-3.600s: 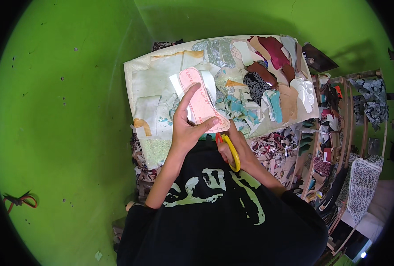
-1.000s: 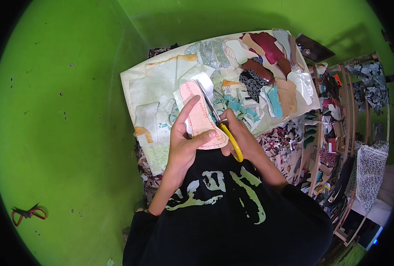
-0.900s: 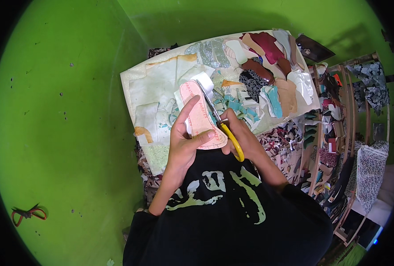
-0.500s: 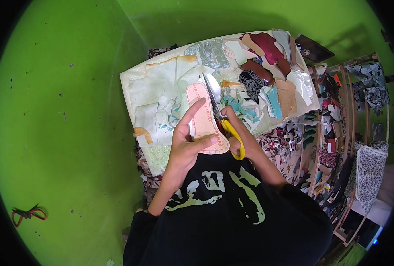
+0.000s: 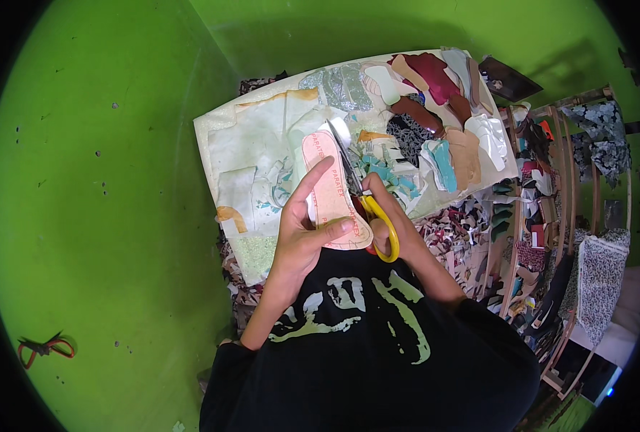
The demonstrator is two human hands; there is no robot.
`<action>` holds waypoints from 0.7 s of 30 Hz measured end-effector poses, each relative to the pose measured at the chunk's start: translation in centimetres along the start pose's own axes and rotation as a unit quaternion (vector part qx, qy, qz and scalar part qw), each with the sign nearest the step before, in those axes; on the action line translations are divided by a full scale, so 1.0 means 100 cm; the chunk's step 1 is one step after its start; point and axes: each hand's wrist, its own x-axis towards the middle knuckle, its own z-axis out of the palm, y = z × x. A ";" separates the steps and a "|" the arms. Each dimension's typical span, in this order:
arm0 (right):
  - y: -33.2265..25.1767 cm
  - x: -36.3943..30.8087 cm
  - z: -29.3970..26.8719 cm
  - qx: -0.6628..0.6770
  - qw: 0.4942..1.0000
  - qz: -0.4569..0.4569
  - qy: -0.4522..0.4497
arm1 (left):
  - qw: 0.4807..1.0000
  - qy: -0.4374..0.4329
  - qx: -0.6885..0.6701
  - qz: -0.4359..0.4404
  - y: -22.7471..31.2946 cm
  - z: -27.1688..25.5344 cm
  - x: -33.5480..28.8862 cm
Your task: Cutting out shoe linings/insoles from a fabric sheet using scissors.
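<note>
A pink sole-shaped piece (image 5: 327, 191) in the left hand (image 5: 300, 234), scissors (image 5: 354, 175) along its 3 o'clock side.
The left hand pinches it, thumb on its face, forefinger stretched toward 12 o'clock, other fingers hidden behind, probably keeping it steady against the white material (image 5: 341, 132) beneath; the right hand (image 5: 399, 221) wraps the yellow handles, blades pointing to 11 o'clock. The piece appears raised over the near edge of the worktop (image 5: 206, 131), which likely gives the lower blade free air. Movement looks tightest at 6 o'clock, the black shirt (image 5: 312, 288) being close; teal scraps (image 5: 381, 170) lie at 2 o'clock, layered cutouts (image 5: 435, 75) beyond.
</note>
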 end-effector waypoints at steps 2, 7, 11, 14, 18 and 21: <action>-0.004 0.003 0.001 0.020 1.000 -0.008 0.012 | 1.000 -0.005 -0.001 0.003 0.003 0.000 -0.001; 0.016 0.003 -0.007 0.207 0.977 0.044 -0.001 | 0.995 -0.003 0.099 0.028 0.001 -0.006 -0.002; 0.003 0.003 0.001 0.195 0.979 0.022 0.048 | 0.974 0.022 0.221 0.048 -0.007 -0.011 -0.003; 0.006 0.001 0.010 0.234 0.970 0.021 0.069 | 0.959 0.016 0.271 0.086 -0.010 -0.018 -0.002; 0.004 -0.003 0.011 0.227 0.970 0.054 0.069 | 0.961 0.001 0.249 0.117 -0.008 -0.031 0.003; 0.001 -0.004 0.014 0.220 0.972 0.076 0.025 | 0.961 0.146 0.215 0.090 -0.006 -0.033 0.010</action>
